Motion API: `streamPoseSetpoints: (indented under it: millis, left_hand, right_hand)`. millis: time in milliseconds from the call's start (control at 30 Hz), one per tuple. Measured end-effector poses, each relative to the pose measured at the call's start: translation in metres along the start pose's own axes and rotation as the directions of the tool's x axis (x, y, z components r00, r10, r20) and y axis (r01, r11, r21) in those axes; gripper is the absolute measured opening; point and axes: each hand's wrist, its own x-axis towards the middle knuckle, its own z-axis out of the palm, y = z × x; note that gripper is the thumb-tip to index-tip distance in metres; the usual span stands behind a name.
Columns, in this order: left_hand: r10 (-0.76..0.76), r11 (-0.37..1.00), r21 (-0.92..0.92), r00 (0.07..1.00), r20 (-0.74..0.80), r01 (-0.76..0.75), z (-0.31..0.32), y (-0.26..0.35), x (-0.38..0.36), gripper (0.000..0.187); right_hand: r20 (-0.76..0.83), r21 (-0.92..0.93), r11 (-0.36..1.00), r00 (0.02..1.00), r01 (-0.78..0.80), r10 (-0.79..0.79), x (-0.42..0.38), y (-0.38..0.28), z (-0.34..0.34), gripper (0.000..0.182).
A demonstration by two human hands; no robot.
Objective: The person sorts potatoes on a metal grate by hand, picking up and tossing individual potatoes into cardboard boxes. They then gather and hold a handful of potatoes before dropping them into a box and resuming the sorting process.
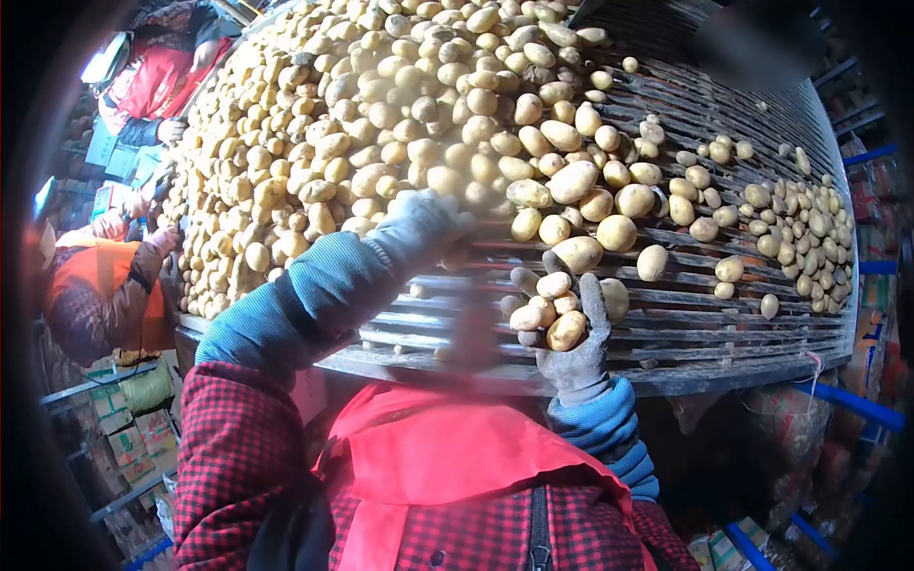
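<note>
My right hand [574, 354], in a grey glove, is turned palm up at the near side of the slatted rack [428, 364]. Several small potatoes [567, 330] lie in its palm, with the fingers and thumb curled up around them. My left hand [419, 228], also gloved, reaches over the near edge of the potato heap [314, 124]. Its back faces me; the fingers are blurred and mostly hidden, so whether it holds a potato cannot be made out. Larger potatoes [617, 232] lie on the slats just beyond my right hand.
Smaller potatoes [809, 238] are gathered at the rack's right end. Along the left side stand two people, one in an orange vest [95, 285], one in red [162, 81], with hands at the heap's edge. Boxes [143, 443] are stacked at the lower left; blue bars [857, 407] stand at right.
</note>
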Motion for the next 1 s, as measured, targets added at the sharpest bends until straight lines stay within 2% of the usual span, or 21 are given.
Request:
streamPoseSetpoints:
  millis: [67, 100, 133, 167, 200, 233, 300, 333, 367, 400, 500, 567, 667, 700, 733, 800, 867, 900, 933, 967, 1000]
  left_hand:
    - [-0.045, 0.992, -0.114, 0.998, 0.037, 0.049, -0.025, 0.007, -0.009, 0.03]
    - [-0.022, 0.98, -0.197, 0.998, -0.052, 0.012, -0.008, -0.005, -0.013, 0.037]
    - [-0.003, 0.908, -0.405, 0.966, -0.257, -0.105, 0.007, -0.013, -0.02, 0.038]
    - [-0.033, 0.787, -0.561, 0.891, -0.452, -0.256, 0.023, -0.02, -0.025, 0.039]
    - [-0.182, 0.554, -0.82, 0.941, -0.286, -0.142, 0.015, -0.009, -0.038, 0.041]
    - [-0.321, 0.241, -0.97, 0.941, -0.105, -0.026, 0.007, 0.002, -0.051, 0.043]
    - [-0.345, -0.183, -0.983, 0.938, 0.036, -0.029, 0.017, -0.004, -0.07, 0.05]
    - [-0.326, -0.205, -0.964, 0.94, -0.097, -0.171, 0.013, -0.002, -0.081, 0.054]
    - [-0.462, -0.121, -0.962, 0.872, -0.163, -0.243, 0.027, 0.009, -0.088, 0.056]
    - [-0.483, -0.108, -0.942, 0.845, -0.229, -0.317, 0.033, 0.01, -0.097, 0.056]
    - [-0.572, -0.429, -0.8, 0.811, -0.118, -0.419, 0.047, 0.011, -0.119, 0.055]
    - [-0.584, -0.6, -0.647, 0.81, -0.047, -0.47, 0.059, 0.003, -0.135, 0.055]
    - [-0.703, -0.439, -0.676, 0.695, -0.153, -0.592, 0.094, -0.013, -0.164, 0.067]
    - [-0.645, -0.676, -0.456, 0.764, -0.015, -0.579, 0.087, -0.015, -0.181, 0.07]
    - [-0.669, -0.648, -0.459, 0.743, -0.038, -0.607, 0.087, -0.013, -0.2, 0.059]
    - [-0.685, -0.649, -0.441, 0.729, -0.016, -0.62, 0.105, -0.022, -0.228, 0.065]
    - [-0.758, -0.605, -0.429, 0.65, 0.051, -0.671, 0.113, -0.025, -0.256, 0.059]
    - [-0.811, -0.536, -0.459, 0.583, 0.046, -0.709, 0.116, -0.024, -0.274, 0.049]
    - [-0.825, -0.497, -0.499, 0.565, 0.017, -0.71, 0.126, -0.025, -0.292, 0.05]
    - [-0.838, -0.448, -0.537, 0.545, -0.025, -0.715, 0.142, -0.025, -0.309, 0.051]
    - [-0.856, -0.485, -0.464, 0.511, 0.078, -0.741, 0.143, -0.018, -0.328, 0.05]
  right_hand:
    - [-0.06, -0.017, 1.0, 0.998, 0.019, -0.02, -0.002, 0.002, 0.006, 0.058]
    - [-0.058, -0.018, 1.0, 0.998, 0.001, -0.002, -0.003, 0.003, 0.006, 0.058]
    - [-0.057, -0.021, 1.0, 0.998, -0.015, 0.014, -0.003, 0.002, 0.005, 0.058]
    - [-0.056, -0.025, 0.999, 0.998, -0.03, 0.029, -0.003, 0.002, 0.004, 0.058]
    - [-0.036, -0.011, 0.999, 0.998, -0.047, 0.046, -0.004, 0.002, 0.001, 0.058]
    - [-0.013, -0.002, 0.998, 0.997, -0.07, 0.07, -0.004, 0.002, -0.004, 0.058]
    - [0.017, -0.003, 0.994, 0.994, -0.106, 0.106, -0.004, 0.004, -0.006, 0.058]
    - [0.02, -0.009, 0.993, 0.993, -0.116, 0.116, -0.003, 0.005, -0.007, 0.058]
    - [0.013, -0.023, 0.993, 0.993, -0.119, 0.12, -0.005, 0.006, -0.006, 0.058]
    - [0.005, -0.038, 0.992, 0.992, -0.123, 0.124, -0.006, 0.007, -0.005, 0.057]
    - [0.002, -0.129, 0.986, 0.994, -0.105, 0.106, -0.007, 0.015, 0.002, 0.057]
    - [0.064, -0.043, 0.986, 0.984, -0.161, 0.163, -0.006, 0.027, 0.016, 0.057]
    - [0.19, 0.045, 0.955, 0.941, -0.293, 0.28, 0.003, 0.049, 0.029, 0.058]
    - [0.206, 0.028, 0.946, 0.928, -0.323, 0.31, 0.005, 0.061, 0.04, 0.057]
    - [0.211, 0.0, 0.932, 0.911, -0.362, 0.354, 0.011, 0.069, 0.043, 0.057]
    - [0.288, -0.03, 0.892, 0.85, -0.452, 0.441, 0.022, 0.09, 0.048, 0.058]
    - [0.268, -0.043, 0.841, 0.804, -0.54, 0.53, 0.029, 0.111, 0.058, 0.06]
    - [0.249, -0.051, 0.811, 0.779, -0.583, 0.576, 0.031, 0.124, 0.065, 0.06]
    - [0.27, -0.034, 0.779, 0.744, -0.627, 0.611, 0.035, 0.136, 0.074, 0.061]
    - [0.195, -0.092, 0.782, 0.759, -0.617, 0.621, 0.036, 0.148, 0.081, 0.061]
    - [0.202, -0.147, 0.755, 0.727, -0.639, 0.656, 0.041, 0.162, 0.088, 0.061]
